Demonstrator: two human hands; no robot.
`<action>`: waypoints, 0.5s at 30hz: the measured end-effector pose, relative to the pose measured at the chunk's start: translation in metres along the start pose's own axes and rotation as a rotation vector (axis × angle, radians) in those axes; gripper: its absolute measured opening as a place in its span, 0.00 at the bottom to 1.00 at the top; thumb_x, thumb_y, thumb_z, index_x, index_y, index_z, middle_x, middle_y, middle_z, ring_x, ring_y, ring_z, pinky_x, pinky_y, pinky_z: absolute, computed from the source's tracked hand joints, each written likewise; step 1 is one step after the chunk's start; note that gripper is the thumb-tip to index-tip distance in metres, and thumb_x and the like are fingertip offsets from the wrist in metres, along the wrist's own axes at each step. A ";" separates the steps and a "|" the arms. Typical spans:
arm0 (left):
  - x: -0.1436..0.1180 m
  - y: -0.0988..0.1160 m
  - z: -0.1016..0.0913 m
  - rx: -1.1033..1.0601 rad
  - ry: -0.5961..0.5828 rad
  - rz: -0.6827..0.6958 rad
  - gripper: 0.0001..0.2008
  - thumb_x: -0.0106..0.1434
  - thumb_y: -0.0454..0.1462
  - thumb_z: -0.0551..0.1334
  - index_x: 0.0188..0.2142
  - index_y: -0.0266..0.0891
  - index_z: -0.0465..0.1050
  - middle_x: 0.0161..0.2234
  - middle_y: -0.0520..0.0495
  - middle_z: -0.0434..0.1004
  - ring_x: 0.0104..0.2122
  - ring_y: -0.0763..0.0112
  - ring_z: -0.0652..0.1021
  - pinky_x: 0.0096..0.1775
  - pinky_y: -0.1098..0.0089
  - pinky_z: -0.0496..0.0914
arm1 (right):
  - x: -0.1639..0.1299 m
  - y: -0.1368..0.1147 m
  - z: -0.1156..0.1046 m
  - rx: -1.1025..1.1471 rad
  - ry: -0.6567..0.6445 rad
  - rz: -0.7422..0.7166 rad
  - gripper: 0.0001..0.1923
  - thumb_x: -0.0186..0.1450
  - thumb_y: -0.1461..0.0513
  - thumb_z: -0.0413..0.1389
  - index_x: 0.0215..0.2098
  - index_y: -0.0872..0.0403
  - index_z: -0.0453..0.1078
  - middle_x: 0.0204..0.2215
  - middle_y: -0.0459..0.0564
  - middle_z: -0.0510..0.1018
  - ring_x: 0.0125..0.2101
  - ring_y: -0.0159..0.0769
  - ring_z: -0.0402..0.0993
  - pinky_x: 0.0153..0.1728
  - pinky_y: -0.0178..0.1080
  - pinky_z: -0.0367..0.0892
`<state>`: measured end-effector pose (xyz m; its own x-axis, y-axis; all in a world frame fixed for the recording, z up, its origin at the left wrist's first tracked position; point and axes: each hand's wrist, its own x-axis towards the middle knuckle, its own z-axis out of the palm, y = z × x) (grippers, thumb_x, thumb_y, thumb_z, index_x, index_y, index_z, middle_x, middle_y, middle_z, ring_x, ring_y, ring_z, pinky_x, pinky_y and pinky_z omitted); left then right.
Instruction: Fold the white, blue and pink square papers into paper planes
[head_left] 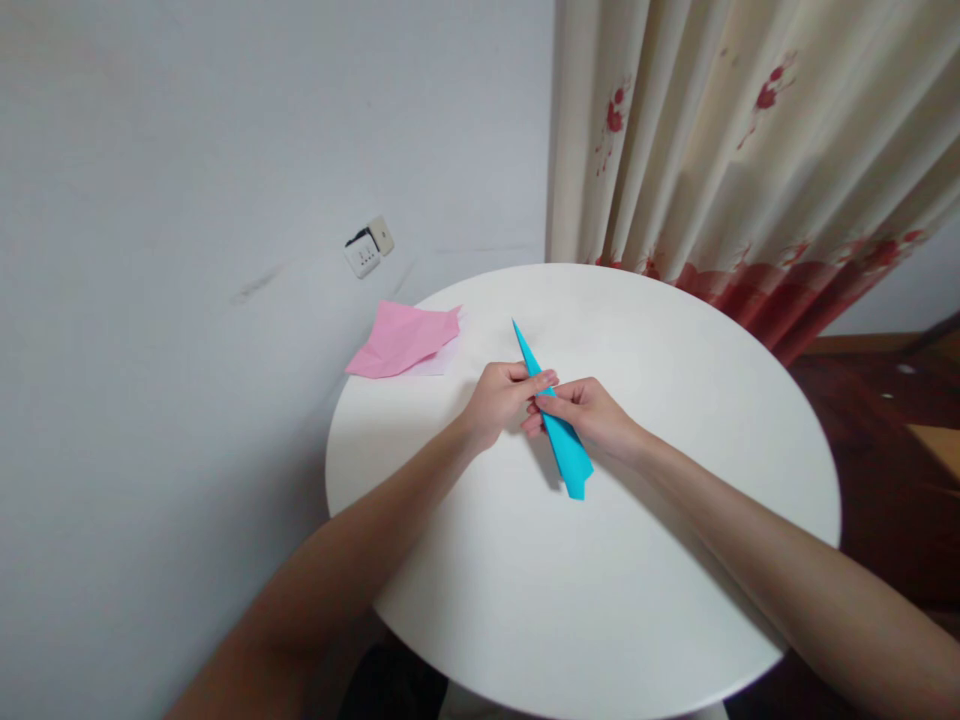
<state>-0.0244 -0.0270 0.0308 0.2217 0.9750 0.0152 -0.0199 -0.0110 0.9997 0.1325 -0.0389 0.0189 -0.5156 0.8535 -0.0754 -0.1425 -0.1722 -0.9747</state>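
Observation:
A folded sheet of blue paper [566, 452], long and narrow like a paper plane, is held above the table. Its sharp tip points away from me and slightly left; the wider end hangs toward me. My left hand [501, 398] pinches it around the middle, thumb on top and fingers partly hidden behind the paper. Just below and to the right, my right hand [587, 410] grips the same paper between thumb and fingers. The two thumbs are close together on the upper face.
The round white table [660, 600] stands against the wall. Crumpled pink paper [405, 338] lies on its far left, over a paler sheet. A wall socket [363, 256] is behind it. A cream and red curtain [697, 150] hangs behind the table at the right.

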 end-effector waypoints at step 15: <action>0.008 -0.004 -0.013 -0.015 0.071 0.013 0.17 0.54 0.49 0.70 0.30 0.35 0.82 0.33 0.42 0.80 0.34 0.67 0.76 0.38 0.67 0.66 | -0.004 -0.002 -0.005 0.044 -0.132 0.138 0.21 0.56 0.48 0.65 0.31 0.59 0.76 0.29 0.57 0.83 0.31 0.42 0.81 0.37 0.44 0.75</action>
<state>-0.0347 -0.0159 0.0271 0.1514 0.9881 0.0259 -0.0369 -0.0205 0.9991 0.1391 -0.0390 0.0202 -0.6384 0.7492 -0.1764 -0.0984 -0.3067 -0.9467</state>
